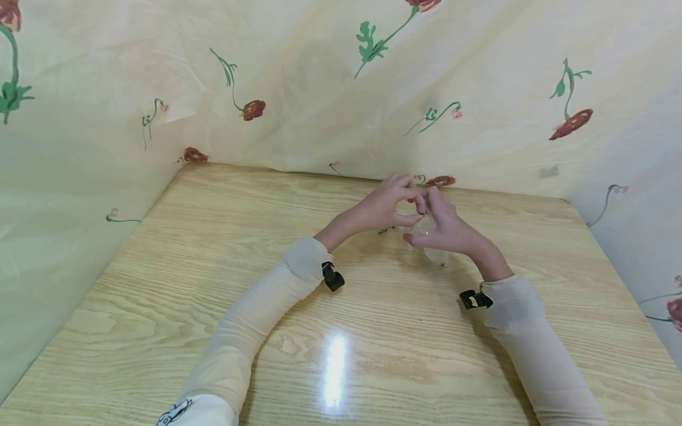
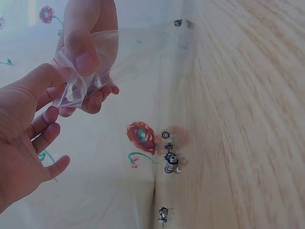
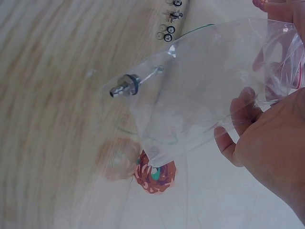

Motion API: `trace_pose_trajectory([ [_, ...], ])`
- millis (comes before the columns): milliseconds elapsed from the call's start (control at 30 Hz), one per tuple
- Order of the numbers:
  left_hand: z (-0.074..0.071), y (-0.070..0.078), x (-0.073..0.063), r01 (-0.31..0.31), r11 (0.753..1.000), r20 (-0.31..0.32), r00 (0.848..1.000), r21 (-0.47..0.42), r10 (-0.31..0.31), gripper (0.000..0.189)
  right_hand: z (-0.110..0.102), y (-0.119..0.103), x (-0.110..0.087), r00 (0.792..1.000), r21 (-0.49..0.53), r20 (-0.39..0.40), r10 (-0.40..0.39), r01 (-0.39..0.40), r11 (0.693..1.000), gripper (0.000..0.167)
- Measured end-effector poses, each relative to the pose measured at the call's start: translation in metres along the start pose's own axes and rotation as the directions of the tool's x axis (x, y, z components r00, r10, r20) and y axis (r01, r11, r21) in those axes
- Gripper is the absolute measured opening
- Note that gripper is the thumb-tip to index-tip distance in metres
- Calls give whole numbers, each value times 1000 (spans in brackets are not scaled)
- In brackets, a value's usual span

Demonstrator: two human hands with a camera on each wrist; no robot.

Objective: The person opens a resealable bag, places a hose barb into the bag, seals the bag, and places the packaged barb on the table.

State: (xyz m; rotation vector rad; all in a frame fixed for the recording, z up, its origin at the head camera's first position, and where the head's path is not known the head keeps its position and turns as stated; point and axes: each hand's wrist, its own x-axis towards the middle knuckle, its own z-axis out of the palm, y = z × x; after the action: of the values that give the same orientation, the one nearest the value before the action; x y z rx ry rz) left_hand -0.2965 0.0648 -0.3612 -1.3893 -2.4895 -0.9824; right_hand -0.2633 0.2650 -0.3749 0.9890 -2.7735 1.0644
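A clear zip bag hangs from my right hand, whose thumb and fingers grip it near the mouth. In the right wrist view, a metal barbed fitting with a black ring lies in the bag's lower corner. My left hand is at the bag's mouth. Between its thumb and index fingertips shows a small dark piece, mostly hidden by the fingers. The left wrist view has the left hand's other fingers spread beside the bag's edge.
Several small metal fittings with black rings lie in a loose row on the wood-grain table, left of the bag in the head view. A flowered cloth hangs behind the table's far edge. Each sleeve carries a black wrist mount.
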Motion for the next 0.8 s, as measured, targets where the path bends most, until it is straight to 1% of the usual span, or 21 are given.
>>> trace_pose_trajectory([
  [200, 1, 0, 0, 5, 1000, 3, 1000, 5, -5, 8, 0, 1, 1, 1000, -7, -6, -9, 9, 1000, 58],
  [367, 0, 0, 0, 15, 1000, 6, 1000, -5, -15, 8, -1, -2, 1, 1000, -10, 1, 12, -12, 1000, 57],
  [600, -5, -1, -1, 35, 999, -3, 999, -20, -35, 9, -2, -2, 1, 1000, -17, -2, 25, -25, 1000, 60],
  [800, -9, -3, -1, 34, 999, -14, 999, -33, -35, 9, -3, -5, 0, 999, 4, 2, 51, -51, 999, 61],
])
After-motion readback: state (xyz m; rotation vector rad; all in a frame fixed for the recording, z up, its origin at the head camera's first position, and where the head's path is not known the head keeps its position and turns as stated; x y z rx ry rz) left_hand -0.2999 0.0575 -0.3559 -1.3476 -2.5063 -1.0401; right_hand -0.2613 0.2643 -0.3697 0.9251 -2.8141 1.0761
